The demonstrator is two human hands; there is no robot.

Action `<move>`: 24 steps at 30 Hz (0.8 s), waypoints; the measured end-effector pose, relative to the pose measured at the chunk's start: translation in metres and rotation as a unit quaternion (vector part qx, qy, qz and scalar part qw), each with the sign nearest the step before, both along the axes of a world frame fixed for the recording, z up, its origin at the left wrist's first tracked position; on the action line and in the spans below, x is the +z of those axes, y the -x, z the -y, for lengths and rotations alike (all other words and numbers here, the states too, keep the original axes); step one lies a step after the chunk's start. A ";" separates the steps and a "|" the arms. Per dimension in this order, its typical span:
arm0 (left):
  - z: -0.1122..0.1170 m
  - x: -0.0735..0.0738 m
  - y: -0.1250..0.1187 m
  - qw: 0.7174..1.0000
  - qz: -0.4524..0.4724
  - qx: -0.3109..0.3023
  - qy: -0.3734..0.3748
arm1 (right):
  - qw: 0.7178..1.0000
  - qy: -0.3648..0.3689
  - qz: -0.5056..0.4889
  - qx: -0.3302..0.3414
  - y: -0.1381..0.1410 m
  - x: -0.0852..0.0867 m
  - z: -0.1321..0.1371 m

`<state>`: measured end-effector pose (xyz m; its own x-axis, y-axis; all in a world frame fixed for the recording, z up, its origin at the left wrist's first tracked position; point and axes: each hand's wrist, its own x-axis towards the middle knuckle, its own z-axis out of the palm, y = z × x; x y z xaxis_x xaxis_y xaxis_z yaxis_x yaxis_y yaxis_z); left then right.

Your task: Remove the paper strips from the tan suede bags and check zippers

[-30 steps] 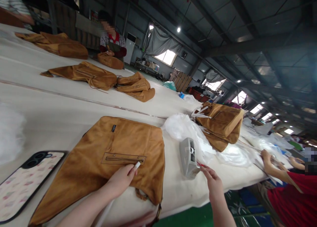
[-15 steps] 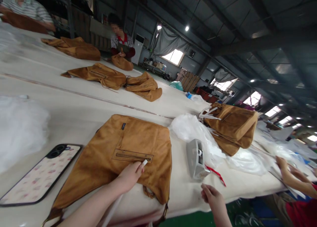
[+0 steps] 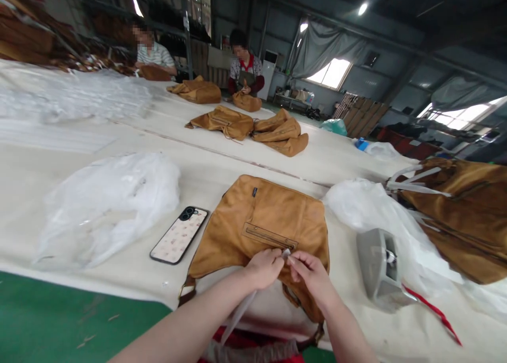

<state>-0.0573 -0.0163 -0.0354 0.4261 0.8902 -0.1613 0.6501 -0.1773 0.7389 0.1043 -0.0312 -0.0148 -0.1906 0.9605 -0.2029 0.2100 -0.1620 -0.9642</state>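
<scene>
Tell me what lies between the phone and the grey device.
In the head view, the brown bag, with the left hand and right hand over it, lies between the phone and grey device.

The bag (image 3: 285, 204) is tan-brown, mottled with darker and lighter patches, its zip (image 3: 273, 239) edged in dark lines and its small label (image 3: 254, 192) black. A whitish strip (image 3: 240, 315) shows against it. The phone case (image 3: 178, 239) is pale cream scattered with little reddish motifs, rimmed in black. The counter (image 3: 190, 175) is off-white, the floor (image 3: 79, 315) green, the dispenser (image 3: 370, 268) grey with a bright red ribbon (image 3: 435, 310). Far off, one shirt (image 3: 161, 55) has pale and grey stripes; another top (image 3: 256, 67) looks speckled, though distance blurs its pattern.
</scene>
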 end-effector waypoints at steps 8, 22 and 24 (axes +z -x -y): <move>-0.002 0.002 -0.002 0.998 0.056 0.010 0.031 | 0.997 0.064 0.027 0.034 -0.006 -0.015 -0.009; -0.010 0.007 0.001 0.855 0.284 0.031 0.432 | 0.995 0.061 0.048 0.055 -0.002 -0.031 -0.015; -0.012 0.007 0.003 0.831 0.304 0.026 0.466 | 0.996 0.048 0.057 0.042 0.002 -0.035 -0.017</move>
<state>-0.0603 -0.0039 -0.0284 0.6452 0.5194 -0.5603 0.0956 0.6727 0.7337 0.1021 -0.0140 -0.0494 -0.2409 0.9171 -0.3177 0.3333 -0.2292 -0.9145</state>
